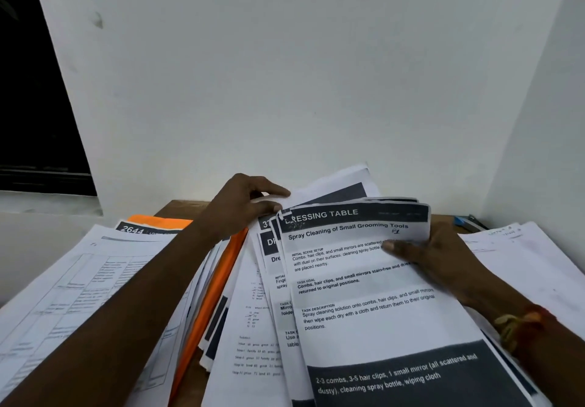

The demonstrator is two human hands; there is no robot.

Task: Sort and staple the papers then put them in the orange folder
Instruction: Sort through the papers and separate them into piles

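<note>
**Head view, sorting step.** I am working both hands on the fanned papers (364, 296), which are lying in the middle and lower right of the frame. The left hand (247, 204) is pinching their top corners between thumb and forefinger. The right hand (443, 258) is gripping their right edge, with the thumb lying across the top sheet headed "Dressing Table".

To do this step well, I am judging that:
- the left pinch should be lifting one header at a time so each title is readable;
- the right hand should be holding the bundle square, so that matching sheets are lining up at the corner where a staple would go.

**Containers.** The orange folder (209, 292) is lying at centre left, slanting from the upper left towards the bottom edge. It is wedged among loose sheets, and I cannot tell whether it is holding anything.

More piles are sitting at the left (79, 280) and at the right (531, 248) of the wooden surface (172, 208). A blue object (463, 220) at the upper right may be the stapler, but it is too small to tell.
</note>
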